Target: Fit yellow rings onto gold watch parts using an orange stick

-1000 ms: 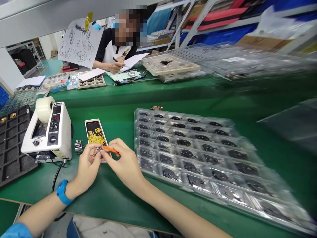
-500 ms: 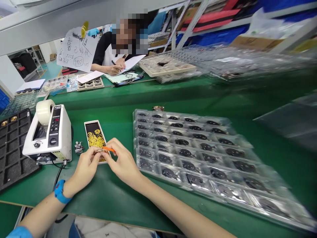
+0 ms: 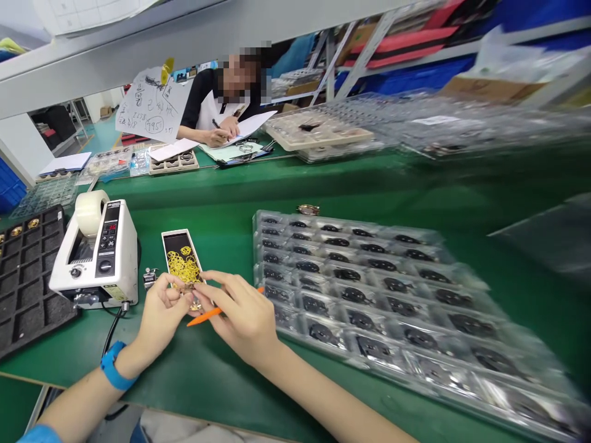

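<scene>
My left hand (image 3: pixel 165 317) is closed, pinching a small gold-coloured watch case (image 3: pixel 196 304) between thumb and fingers. Its details are partly hidden by the fingertips. My right hand (image 3: pixel 247 314) meets it from the other side, fingertips touching the case. A thin orange pointed stick (image 3: pixel 203 317) lies in the right hand, its tip pointing left and its other end showing behind the knuckles. Just beyond both hands is a white-rimmed box (image 3: pixel 196 247) with many yellow rings (image 3: pixel 182 266) inside.
A white tape dispenser (image 3: pixel 95 258) and a small metal counter (image 3: pixel 149 278) stand left, beside a black compartment tray (image 3: pixel 32 289). Stacked clear trays (image 3: pixel 351 295) of black discs fill the right. Another metal case (image 3: pixel 308 210) lies behind them. Across the bench a person (image 3: pixel 207 107) writes.
The orange stick has swung round in my right hand, its point now low and to the left. The case has tilted and sits slightly lower. The camera view has shifted a little.
</scene>
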The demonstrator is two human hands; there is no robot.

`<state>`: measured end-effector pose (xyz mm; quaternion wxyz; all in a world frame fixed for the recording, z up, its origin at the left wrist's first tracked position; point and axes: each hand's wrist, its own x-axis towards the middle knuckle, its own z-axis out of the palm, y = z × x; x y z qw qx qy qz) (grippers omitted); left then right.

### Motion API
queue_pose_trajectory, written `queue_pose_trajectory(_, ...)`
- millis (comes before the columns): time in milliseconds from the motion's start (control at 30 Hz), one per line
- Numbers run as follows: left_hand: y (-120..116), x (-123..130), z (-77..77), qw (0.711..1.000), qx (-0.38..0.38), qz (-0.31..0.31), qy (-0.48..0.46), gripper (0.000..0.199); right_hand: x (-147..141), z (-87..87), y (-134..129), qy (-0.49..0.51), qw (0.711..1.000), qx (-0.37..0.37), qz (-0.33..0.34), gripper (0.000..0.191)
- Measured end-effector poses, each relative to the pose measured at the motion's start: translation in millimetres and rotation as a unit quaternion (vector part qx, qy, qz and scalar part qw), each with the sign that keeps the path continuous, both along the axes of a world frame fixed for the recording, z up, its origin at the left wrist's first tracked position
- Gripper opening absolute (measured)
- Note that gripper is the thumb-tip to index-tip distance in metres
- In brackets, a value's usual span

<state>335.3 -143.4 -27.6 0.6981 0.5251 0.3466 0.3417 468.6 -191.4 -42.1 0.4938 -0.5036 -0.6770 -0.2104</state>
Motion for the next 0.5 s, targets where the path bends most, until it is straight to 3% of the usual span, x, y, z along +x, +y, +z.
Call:
queue_pose_trajectory(267, -11, -4, -9.2, 0.993, 0.112, 0.02, 0.038, 0.033, 7, -5.7, 4, -0.033, 0.997, 0.035, 0.059, 0.014)
queue_pose_trajectory(500, -12, -2, -5.8, 0.993, 0.113, 0.012, 0.038, 0.027, 9, -5.1, 5, -0.035, 0.996, 0.033, 0.072, 0.015)
